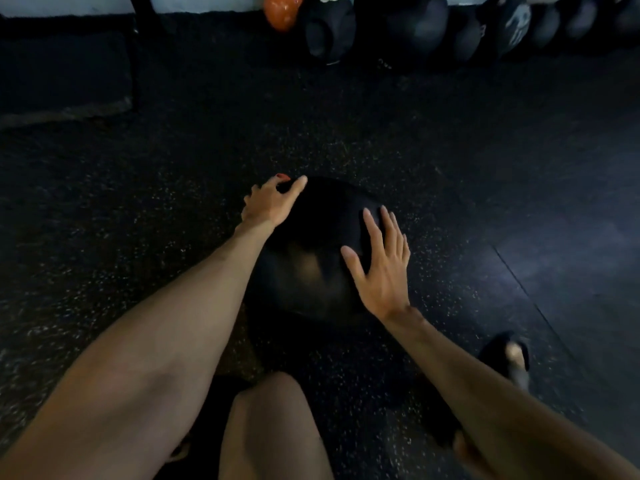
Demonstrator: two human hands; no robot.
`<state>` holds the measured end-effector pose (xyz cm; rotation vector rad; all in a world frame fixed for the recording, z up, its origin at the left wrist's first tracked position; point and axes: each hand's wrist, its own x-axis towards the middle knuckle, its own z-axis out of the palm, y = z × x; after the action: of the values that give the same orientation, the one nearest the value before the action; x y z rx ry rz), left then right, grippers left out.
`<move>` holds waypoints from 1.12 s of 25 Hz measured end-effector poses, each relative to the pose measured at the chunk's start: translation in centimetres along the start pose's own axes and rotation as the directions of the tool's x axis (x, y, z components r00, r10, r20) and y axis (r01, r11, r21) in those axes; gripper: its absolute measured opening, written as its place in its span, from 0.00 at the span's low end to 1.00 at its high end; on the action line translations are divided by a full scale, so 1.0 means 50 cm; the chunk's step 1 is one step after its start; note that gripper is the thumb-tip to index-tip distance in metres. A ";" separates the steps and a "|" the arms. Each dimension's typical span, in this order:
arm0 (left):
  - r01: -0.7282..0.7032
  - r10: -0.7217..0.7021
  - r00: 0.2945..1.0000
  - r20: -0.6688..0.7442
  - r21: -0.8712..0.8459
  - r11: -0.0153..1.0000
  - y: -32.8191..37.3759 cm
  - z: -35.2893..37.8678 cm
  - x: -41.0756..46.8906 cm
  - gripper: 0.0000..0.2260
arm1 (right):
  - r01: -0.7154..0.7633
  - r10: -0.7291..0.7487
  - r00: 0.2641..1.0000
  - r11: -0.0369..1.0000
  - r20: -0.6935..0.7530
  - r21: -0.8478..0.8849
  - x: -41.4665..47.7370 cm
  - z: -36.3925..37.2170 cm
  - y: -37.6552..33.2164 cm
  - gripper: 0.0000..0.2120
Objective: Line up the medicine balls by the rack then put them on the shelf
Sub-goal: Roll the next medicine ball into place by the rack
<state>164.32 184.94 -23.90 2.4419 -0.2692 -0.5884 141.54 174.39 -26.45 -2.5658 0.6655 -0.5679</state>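
Note:
A large black medicine ball (pixel 311 258) lies on the dark rubber floor in front of me. My left hand (pixel 268 202) is on its upper left side, fingers curved over the far edge. My right hand (pixel 381 265) lies flat on its right side with straight, spread fingers. Along the far wall stands a row of medicine balls: an orange one (pixel 282 10), then several black ones (pixel 408 26), one with white print (pixel 516 24).
A black rack post (pixel 138 15) rises at the far left beside a darker floor mat (pixel 65 74). My knee (pixel 270 427) and my foot (pixel 512 355) are close behind the ball. Speckled rubber floor (pixel 346 126) stretches between me and the row.

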 end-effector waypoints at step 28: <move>-0.043 -0.117 0.853 -0.509 -0.292 0.955 0.142 -0.040 0.339 0.29 | -0.119 0.115 0.991 0.992 0.073 0.052 0.621 0.175 0.007 0.31</move>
<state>179.83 174.86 -24.08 2.2114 0.0891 0.0430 170.51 160.25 -25.28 -2.4633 0.7586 -0.4500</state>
